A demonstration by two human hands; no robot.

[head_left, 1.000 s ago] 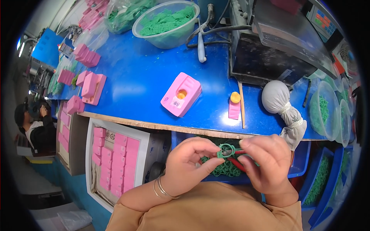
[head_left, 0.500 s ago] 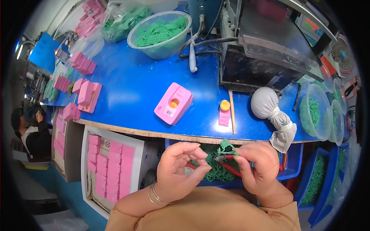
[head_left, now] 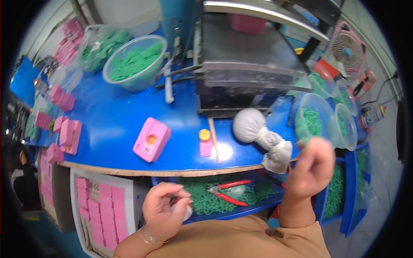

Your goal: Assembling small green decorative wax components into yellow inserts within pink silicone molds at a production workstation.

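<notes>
My right hand [head_left: 312, 170] is raised at the right, by the clear bowl [head_left: 304, 101] of green pieces. It is blurred, its fingers closed on a small green openwork piece [head_left: 302, 142] that shows only as a smear at the fingertips. My left hand [head_left: 164, 210] hovers at the drawer's left end, fingers curled toward the thumb; what they hold, if anything, does not show. Between my hands, red-handled cutters [head_left: 231, 192] lie with jaws pointing left on a heap of green openwork pieces [head_left: 202, 200] in the blue drawer [head_left: 254, 209].
On the blue table [head_left: 107, 133] are a pink mould block [head_left: 152, 139], a yellow-topped pink piece [head_left: 205, 143], a wooden stick [head_left: 214, 139] and a tied grey cloth bag [head_left: 258, 133]. A dark machine [head_left: 249, 73] stands behind. Pink blocks [head_left: 103, 206] fill a box at the left.
My right hand has swung right and up from above the drawer to the clear bowl, uncovering the cutters. My left hand stays low with its fingers curled. The view has turned right.
</notes>
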